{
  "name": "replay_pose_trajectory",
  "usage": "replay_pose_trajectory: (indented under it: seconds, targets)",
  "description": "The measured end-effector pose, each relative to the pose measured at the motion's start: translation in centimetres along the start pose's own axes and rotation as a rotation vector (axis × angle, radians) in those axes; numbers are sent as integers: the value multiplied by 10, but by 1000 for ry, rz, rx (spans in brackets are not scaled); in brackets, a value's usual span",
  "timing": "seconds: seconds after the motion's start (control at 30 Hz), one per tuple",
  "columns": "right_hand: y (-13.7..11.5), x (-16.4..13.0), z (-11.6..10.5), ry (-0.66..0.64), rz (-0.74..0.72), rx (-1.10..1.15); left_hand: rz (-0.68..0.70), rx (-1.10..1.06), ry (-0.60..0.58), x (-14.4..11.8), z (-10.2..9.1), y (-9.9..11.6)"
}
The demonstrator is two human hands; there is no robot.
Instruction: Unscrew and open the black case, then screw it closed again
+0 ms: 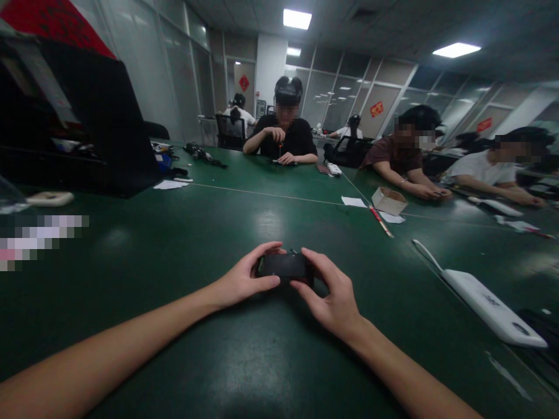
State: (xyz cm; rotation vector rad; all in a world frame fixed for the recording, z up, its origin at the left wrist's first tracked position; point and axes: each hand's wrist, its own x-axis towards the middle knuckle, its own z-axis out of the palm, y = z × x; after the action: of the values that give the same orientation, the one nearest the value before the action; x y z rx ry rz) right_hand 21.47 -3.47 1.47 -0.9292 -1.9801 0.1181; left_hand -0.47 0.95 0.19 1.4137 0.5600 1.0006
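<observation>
Between my two hands is a small black rectangular box-like device (286, 266), with a bit of green showing at its left end. My left hand (251, 273) grips that left end, thumb along the near side and fingers behind. Around the right end closes my right hand (329, 288), its thumb at the near edge and index finger on the far top corner. A small thin metallic bit (293, 251) pokes up behind the device's far edge; what it belongs to I cannot make out. The device is at or just above the green table (209, 361).
On the right lies a white power bank (493, 305) with a cable loop. Farther off are a small cardboard box (389, 201), a red pencil-like stick (381, 221) and paper (353, 202). A large black case (100, 116) stands at left. Several people sit around the table.
</observation>
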Motion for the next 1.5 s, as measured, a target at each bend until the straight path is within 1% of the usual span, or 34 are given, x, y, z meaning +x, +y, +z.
replay_pose_trajectory:
  seconds: [0.03, 0.13, 0.2, 0.37, 0.47, 0.57, 0.67, 0.73, 0.83, 0.9, 0.97, 1.03, 1.1, 1.2, 1.3, 1.4, 1.5]
  targets:
    - [1, 0, -1, 17, 3, 2, -38, -84, -10, 1, -1, -1]
    - [5, 1, -2, 108, 35, 36, -217, -366, -85, 4, -3, -3]
    - [9, 0, -2, 139, 46, 69, -294, -456, -112, 5, -4, -5]
    - [15, 0, -1, 93, 17, 106, -265, -471, -47, 6, -2, -5]
    - [15, 1, -2, 40, 0, 74, -233, -421, -1, 6, -1, -4]
    - [15, 2, -1, -26, 49, 64, -182, -329, 84, 7, 0, -7]
    - [14, 4, 0, -107, 163, 106, -118, -230, 168, 8, -2, -10]
    - [12, 6, 1, -149, 263, 167, -69, -122, 222, 8, -3, -10]
    - [10, 9, 3, -166, 396, 280, 10, 60, 264, 6, -2, -7]
    - [8, 10, 4, -167, 450, 323, 43, 110, 261, 4, 0, -4]
    - [5, 10, 6, -168, 484, 343, 57, 89, 219, 2, 2, -1]
    - [1, 10, 8, -168, 502, 352, 64, 77, 169, 1, 4, 0]
    - [-3, 9, 9, -173, 502, 344, 66, 140, 148, 2, 4, 0]
    - [-5, 9, 9, -213, 536, 358, 65, 216, 156, 3, 2, -1]
    - [-1, 10, 7, -302, 589, 394, 62, 194, 154, 4, 1, -1]
    - [3, 13, 5, -380, 615, 493, 49, 167, 168, 4, 2, 0]
    - [3, 14, 4, -361, 652, 598, 37, 130, 185, 4, 4, 1]
